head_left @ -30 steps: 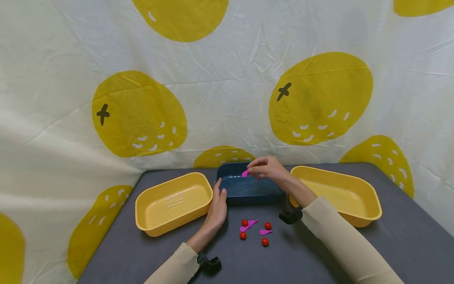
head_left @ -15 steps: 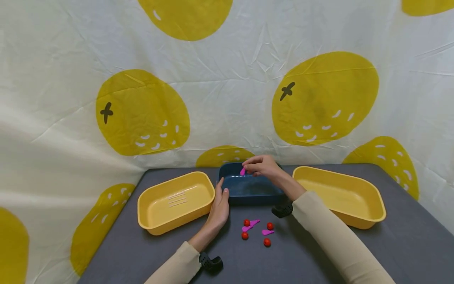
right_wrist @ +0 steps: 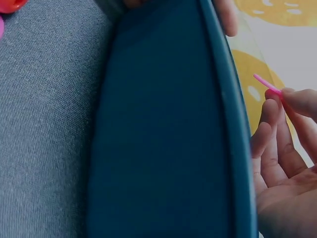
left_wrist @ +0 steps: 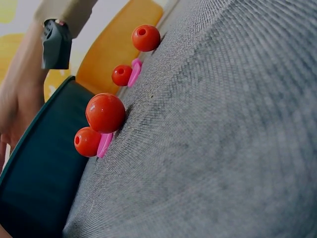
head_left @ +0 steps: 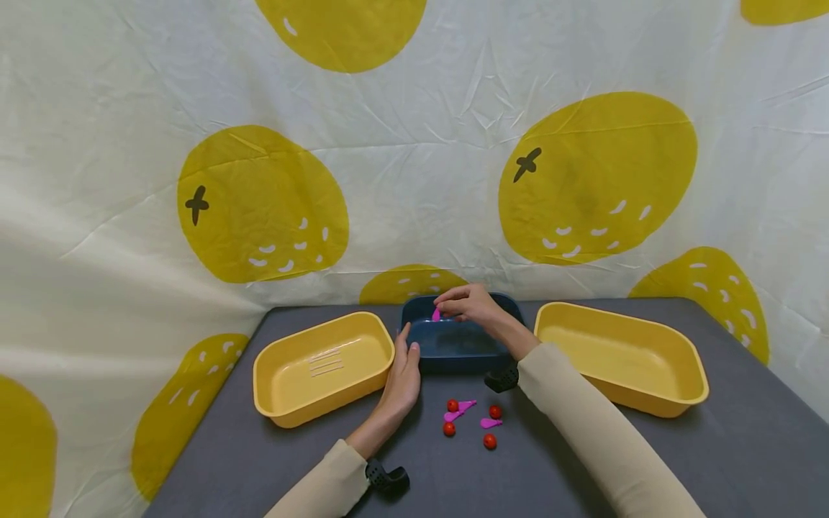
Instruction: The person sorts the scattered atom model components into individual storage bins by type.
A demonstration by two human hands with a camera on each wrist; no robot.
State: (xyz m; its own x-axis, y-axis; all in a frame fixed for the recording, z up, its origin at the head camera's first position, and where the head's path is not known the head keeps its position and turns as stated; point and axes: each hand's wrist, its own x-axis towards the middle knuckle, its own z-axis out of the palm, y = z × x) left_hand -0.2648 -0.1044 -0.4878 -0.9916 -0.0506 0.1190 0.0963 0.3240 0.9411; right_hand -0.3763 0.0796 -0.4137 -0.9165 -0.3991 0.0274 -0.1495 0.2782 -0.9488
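Right hand (head_left: 473,303) has shifted leftward over the blue rectangular tray (head_left: 463,364), flat pink piece (head_left: 437,314) still pinched, unplaced; left hand (head_left: 403,378) straight-fingered

Soft, even light fills the head view; a faint shadow darkens the tabletop (head_left: 447,482) beside the right sleeve (head_left: 599,421). The right wrist view is dimmer, its near blue bin (right_wrist: 163,129) blurred.
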